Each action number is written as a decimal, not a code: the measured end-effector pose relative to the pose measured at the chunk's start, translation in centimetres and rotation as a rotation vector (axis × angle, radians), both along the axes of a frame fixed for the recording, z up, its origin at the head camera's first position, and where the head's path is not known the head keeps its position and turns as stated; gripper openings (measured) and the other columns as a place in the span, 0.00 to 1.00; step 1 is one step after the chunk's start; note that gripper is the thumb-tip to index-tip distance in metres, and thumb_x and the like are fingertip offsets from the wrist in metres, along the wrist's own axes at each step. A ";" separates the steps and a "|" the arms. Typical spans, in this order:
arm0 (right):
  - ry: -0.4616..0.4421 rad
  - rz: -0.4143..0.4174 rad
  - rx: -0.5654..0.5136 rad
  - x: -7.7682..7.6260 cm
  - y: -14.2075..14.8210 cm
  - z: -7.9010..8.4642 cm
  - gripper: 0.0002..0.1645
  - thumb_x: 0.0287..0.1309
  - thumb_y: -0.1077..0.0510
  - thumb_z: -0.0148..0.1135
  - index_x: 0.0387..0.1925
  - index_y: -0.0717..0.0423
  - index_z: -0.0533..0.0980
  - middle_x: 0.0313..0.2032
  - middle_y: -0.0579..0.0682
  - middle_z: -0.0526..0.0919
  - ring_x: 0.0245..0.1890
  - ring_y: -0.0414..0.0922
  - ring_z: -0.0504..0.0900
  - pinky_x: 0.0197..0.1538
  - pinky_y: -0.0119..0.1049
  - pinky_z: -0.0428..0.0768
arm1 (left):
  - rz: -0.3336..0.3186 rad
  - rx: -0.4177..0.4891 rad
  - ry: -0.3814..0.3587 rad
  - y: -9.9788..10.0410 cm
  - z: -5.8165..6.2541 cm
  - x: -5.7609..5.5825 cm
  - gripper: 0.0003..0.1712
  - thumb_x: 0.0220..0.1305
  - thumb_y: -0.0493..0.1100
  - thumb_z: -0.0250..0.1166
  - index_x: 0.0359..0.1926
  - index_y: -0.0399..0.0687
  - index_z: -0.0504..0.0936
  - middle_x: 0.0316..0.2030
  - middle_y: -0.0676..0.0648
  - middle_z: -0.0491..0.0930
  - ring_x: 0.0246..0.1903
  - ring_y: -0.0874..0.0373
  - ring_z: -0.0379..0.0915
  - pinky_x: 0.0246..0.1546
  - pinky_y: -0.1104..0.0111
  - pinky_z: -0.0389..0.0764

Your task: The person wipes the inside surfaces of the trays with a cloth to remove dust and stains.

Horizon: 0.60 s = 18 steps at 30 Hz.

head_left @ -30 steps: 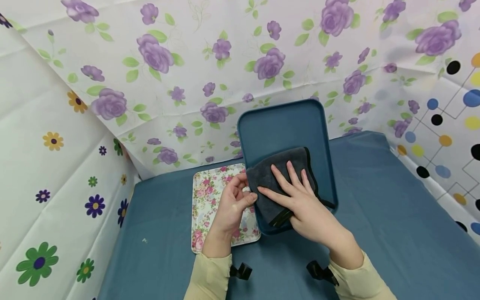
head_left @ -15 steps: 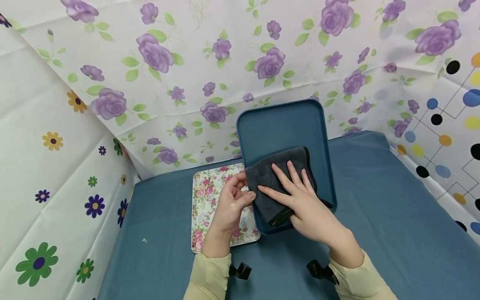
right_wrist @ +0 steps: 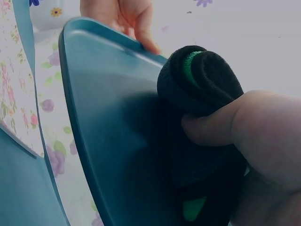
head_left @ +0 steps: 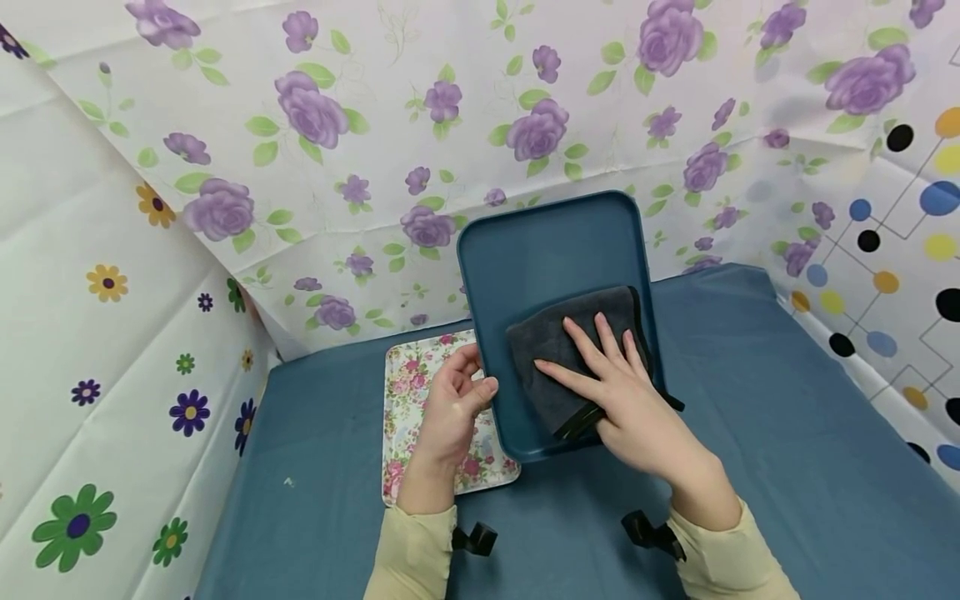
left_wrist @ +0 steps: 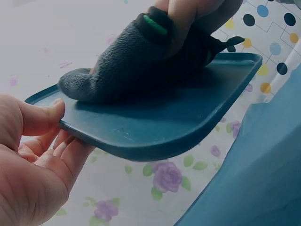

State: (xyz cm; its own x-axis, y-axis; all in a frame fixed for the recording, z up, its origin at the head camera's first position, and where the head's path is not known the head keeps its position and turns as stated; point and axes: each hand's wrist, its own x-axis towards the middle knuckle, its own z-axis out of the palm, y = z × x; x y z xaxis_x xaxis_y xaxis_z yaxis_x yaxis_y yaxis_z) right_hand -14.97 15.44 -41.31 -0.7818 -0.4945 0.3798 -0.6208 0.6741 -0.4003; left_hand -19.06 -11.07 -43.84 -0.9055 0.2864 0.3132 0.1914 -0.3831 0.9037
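Observation:
A blue rectangular tray (head_left: 547, 250) is held raised and tilted. My left hand (head_left: 453, 404) pinches its left rim, thumb on top and fingers beneath, as the left wrist view also shows. On the tray's lower half lies a folded dark grey cloth (head_left: 536, 333) with black edging; bits of green show at its folds in both wrist views. My right hand (head_left: 626, 396) presses the cloth against the tray with straight, spread fingers. In the right wrist view its thumb (right_wrist: 211, 127) lies along the cloth's folded side.
A flower-printed tray (head_left: 408, 417) lies on the blue-covered table (head_left: 322, 475), partly behind the left hand and the blue tray. A floral curtain (head_left: 360, 125) stands behind, with patterned sheets at both sides.
The blue tray has shifted slightly left and up with the left hand. My right hand and the cloth have slid right across it, toward its right rim.

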 end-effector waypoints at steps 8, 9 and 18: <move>-0.012 -0.015 -0.029 -0.3 1.1 -0.2 0.70 0.42 0.88 0.43 0.82 0.32 0.64 0.87 0.46 0.37 0.84 0.56 0.25 0.80 0.63 0.27 | 0.013 0.014 -0.006 -0.3 -0.1 -0.2 0.26 0.73 0.23 0.57 0.70 0.21 0.68 0.50 0.46 0.82 0.41 0.59 0.89 0.46 0.67 0.88; -0.012 -0.017 -0.034 -0.3 1.1 -0.1 0.70 0.42 0.88 0.43 0.82 0.32 0.64 0.87 0.46 0.37 0.84 0.56 0.26 0.80 0.64 0.27 | 0.013 0.015 -0.006 -0.2 -0.1 -0.2 0.26 0.73 0.23 0.57 0.70 0.21 0.68 0.50 0.46 0.82 0.41 0.60 0.89 0.46 0.67 0.88; -0.024 -0.024 -0.046 -0.5 1.5 -0.1 0.69 0.43 0.88 0.42 0.82 0.33 0.65 0.87 0.47 0.39 0.84 0.56 0.27 0.80 0.65 0.28 | 0.010 0.023 -0.005 -0.1 0.1 -0.2 0.27 0.73 0.22 0.57 0.70 0.21 0.67 0.49 0.46 0.82 0.40 0.60 0.88 0.45 0.68 0.87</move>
State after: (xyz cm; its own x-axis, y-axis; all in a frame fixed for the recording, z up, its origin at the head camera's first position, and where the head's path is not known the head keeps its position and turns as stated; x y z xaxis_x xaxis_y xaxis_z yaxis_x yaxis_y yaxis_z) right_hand -15.48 16.99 -41.36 -0.8024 -0.4577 0.3829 -0.5945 0.6695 -0.4454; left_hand -19.25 -11.12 -43.78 -0.9097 0.2704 0.3152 0.1909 -0.4018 0.8956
